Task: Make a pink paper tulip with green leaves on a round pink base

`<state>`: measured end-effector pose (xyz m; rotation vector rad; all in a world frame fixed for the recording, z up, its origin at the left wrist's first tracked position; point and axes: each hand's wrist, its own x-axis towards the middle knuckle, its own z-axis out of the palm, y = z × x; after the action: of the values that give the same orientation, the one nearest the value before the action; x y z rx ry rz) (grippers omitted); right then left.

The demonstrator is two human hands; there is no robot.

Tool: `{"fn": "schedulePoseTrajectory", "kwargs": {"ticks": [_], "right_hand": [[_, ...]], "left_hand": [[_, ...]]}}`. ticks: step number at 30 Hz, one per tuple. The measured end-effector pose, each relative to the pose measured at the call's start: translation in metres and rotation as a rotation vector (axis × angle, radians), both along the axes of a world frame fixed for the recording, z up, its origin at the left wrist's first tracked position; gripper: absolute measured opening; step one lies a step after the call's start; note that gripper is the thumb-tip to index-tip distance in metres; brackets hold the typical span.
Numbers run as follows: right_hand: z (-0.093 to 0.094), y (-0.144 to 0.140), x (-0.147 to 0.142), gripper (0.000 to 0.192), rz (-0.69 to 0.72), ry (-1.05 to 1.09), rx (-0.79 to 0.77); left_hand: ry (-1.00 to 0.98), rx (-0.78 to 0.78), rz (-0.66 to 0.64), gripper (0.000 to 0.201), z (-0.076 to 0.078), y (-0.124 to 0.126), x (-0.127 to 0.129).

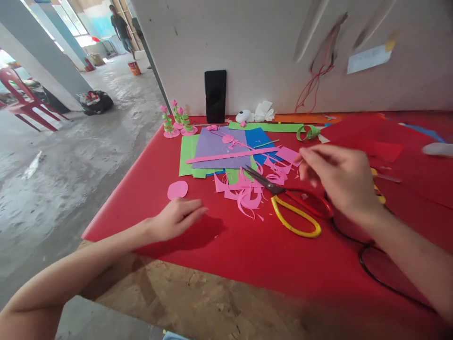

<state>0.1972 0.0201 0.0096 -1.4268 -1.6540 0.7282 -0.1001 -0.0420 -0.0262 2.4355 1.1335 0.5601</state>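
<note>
A pink paper circle [177, 190] lies flat on the red sheet [247, 245] covering the worktop [198, 297], just beyond the left hand [175, 218], whose fingers are released and stretched out, resting on the sheet. To the right are pink paper scraps [244, 191] and scissors [283, 200] with yellow and red handles. The right hand [339, 177] hovers above the scissor handles, fingers loosely bent, grasping nothing visible. Farther back lie coloured paper sheets [219, 148], small paper flowers [177, 120] and a black phone [215, 96] leaning against the wall.

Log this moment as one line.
left hand: flat on red sheet | right hand: hovering over scissors | pink scraps: beside blades
</note>
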Motion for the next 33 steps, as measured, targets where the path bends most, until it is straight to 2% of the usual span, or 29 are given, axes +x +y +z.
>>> {"fn": "schedulePoseTrajectory", "kwargs": {"ticks": [4,6,9,12,16,20,24,27,30,33], "right_hand": [[0.015,0.063,0.008,0.012,0.042,-0.323,-0.118],[0.015,0.090,0.004,0.008,0.055,-0.477,-0.132],[0.006,0.122,-0.009,0.014,0.106,-0.653,-0.124],[-0.007,0.145,-0.024,0.036,0.193,-0.797,-0.123],[-0.018,0.167,-0.031,0.040,0.258,-0.950,-0.147],[-0.021,0.176,-0.025,0.039,0.304,-1.042,-0.212],[-0.024,0.173,-0.021,0.039,0.308,-1.009,-0.216],[-0.026,0.167,-0.023,0.040,0.285,-0.883,-0.203],[-0.023,0.155,-0.027,0.041,0.245,-0.660,-0.166],[-0.014,0.131,-0.033,0.036,0.169,-0.346,-0.113]], "left_hand": [[-0.044,0.141,-0.162,0.028,-0.018,-0.012,0.007],[-0.049,0.213,-0.189,0.022,-0.025,-0.013,0.007],[-0.068,0.323,-0.199,0.027,-0.029,-0.013,0.008],[-0.107,0.460,-0.206,0.033,-0.026,-0.011,0.011],[-0.106,0.504,-0.300,0.027,-0.024,-0.009,0.010],[-0.051,0.509,-0.242,0.024,-0.024,-0.011,0.011],[-0.019,0.445,-0.185,0.014,-0.023,-0.013,0.014],[-0.027,0.444,-0.187,0.013,-0.024,-0.013,0.015],[0.016,0.432,-0.173,0.015,-0.026,-0.013,0.014],[0.049,0.425,-0.160,0.016,-0.027,-0.014,0.014]]}}
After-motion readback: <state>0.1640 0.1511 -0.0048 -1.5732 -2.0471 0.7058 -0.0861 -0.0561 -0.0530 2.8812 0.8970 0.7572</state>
